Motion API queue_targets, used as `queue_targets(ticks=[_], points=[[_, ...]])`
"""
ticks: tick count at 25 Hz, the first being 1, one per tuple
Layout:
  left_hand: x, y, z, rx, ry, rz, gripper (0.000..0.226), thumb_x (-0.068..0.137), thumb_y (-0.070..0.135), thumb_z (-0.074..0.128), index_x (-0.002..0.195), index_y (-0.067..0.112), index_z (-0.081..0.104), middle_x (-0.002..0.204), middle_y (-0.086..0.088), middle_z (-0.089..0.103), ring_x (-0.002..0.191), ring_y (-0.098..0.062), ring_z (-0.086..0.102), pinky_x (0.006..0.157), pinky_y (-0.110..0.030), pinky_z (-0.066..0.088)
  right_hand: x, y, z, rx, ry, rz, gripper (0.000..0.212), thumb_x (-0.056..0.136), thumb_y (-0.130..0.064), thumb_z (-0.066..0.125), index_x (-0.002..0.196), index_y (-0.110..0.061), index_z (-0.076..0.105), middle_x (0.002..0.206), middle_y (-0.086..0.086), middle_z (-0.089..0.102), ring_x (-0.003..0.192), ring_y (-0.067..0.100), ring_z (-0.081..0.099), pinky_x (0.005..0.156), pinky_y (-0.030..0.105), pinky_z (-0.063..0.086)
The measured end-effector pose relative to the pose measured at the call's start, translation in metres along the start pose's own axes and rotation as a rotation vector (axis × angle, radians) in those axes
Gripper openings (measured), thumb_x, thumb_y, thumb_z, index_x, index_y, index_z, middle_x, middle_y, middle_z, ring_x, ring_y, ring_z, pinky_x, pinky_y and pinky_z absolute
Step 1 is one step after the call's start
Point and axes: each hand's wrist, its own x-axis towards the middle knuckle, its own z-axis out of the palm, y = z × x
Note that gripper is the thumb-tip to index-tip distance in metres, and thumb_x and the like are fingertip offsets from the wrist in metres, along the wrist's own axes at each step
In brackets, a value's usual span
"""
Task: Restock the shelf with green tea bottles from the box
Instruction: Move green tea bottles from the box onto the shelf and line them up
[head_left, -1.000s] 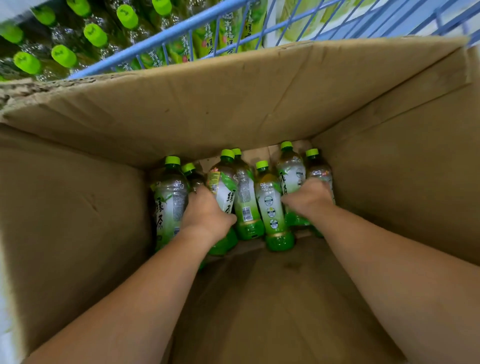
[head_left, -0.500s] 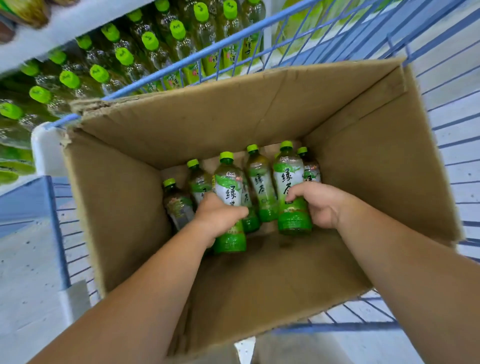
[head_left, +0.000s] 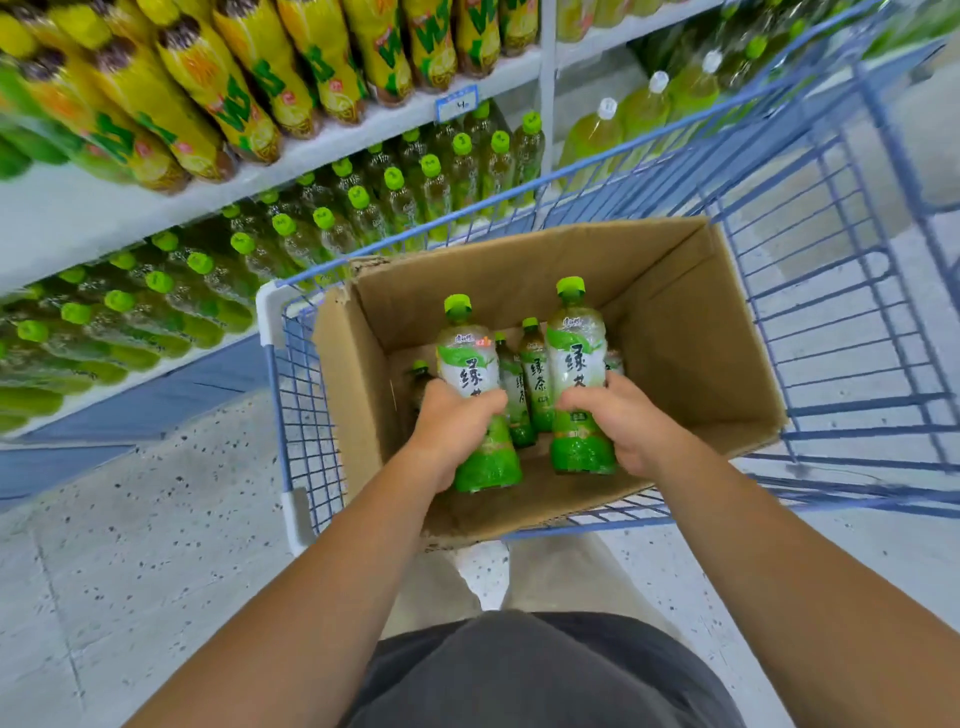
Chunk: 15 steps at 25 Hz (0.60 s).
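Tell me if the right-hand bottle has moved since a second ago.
Yes. The bottle in the right hand has risen off the box floor; its cap now stands well above the bottles left inside.

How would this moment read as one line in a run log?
left hand: grips green-capped plastic tea bottle | right hand: grips second tea bottle | both above brown cardboard box | box sits in blue wire cart
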Motion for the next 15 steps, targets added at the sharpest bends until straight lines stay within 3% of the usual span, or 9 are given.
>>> queue_targets(ticks=[3, 6, 8, 13, 15], points=[[-0.034, 0.014, -0.023, -0.051, -0.055, 0.125, 0.018, 0.071, 0.012, 0.069, 0.088, 0.016, 0.072, 0.08, -0.006, 0.075, 0.074, -0.02, 0.074, 0.061, -0.038, 0.061, -0.04, -0.009, 0.022, -0.011, 0.009, -0.079, 0.079, 0.048, -0.031, 0.088, 0.121, -0.015, 0.062, 0.11, 0.013, 0.073, 0.098, 0.037, 0.071, 0.086, 0.06, 0.056], [-0.062, 0.024, -0.051, -0.057, -0.065, 0.187, 0.027, 0.063, 0.019, 0.069, 0.09, 0.019, 0.071, 0.082, -0.005, 0.076, 0.076, -0.02, 0.075, 0.061, -0.039, 0.061, -0.075, -0.014, 0.045, -0.036, 0.038, -0.152, 0.081, 0.045, -0.036, 0.086, 0.12, -0.015, 0.062, 0.111, 0.014, 0.072, 0.099, 0.036, 0.071, 0.086, 0.06, 0.056], [-0.08, 0.029, -0.073, -0.078, -0.072, 0.206, 0.037, 0.063, 0.021, 0.068, 0.1, 0.021, 0.069, 0.087, -0.005, 0.076, 0.08, -0.022, 0.075, 0.06, -0.038, 0.06, -0.099, -0.016, 0.062, -0.032, 0.056, -0.186, 0.08, 0.047, -0.037, 0.086, 0.12, -0.014, 0.061, 0.112, 0.015, 0.071, 0.1, 0.038, 0.07, 0.087, 0.061, 0.056], [-0.115, 0.036, -0.127, -0.058, -0.043, 0.344, 0.032, 0.07, 0.018, 0.067, 0.099, 0.031, 0.068, 0.087, 0.002, 0.076, 0.08, -0.017, 0.073, 0.068, -0.039, 0.059, -0.148, -0.029, 0.105, -0.06, 0.108, -0.272, 0.066, 0.055, -0.036, 0.082, 0.115, -0.02, 0.059, 0.109, 0.011, 0.069, 0.098, 0.034, 0.069, 0.085, 0.059, 0.057], [-0.129, 0.04, -0.148, -0.007, -0.023, 0.412, 0.03, 0.067, 0.023, 0.066, 0.088, 0.045, 0.067, 0.074, 0.013, 0.071, 0.069, -0.007, 0.069, 0.065, -0.036, 0.054, -0.161, -0.035, 0.119, -0.085, 0.107, -0.325, 0.055, 0.062, -0.033, 0.08, 0.112, -0.023, 0.06, 0.106, 0.008, 0.07, 0.096, 0.031, 0.069, 0.085, 0.057, 0.058]])
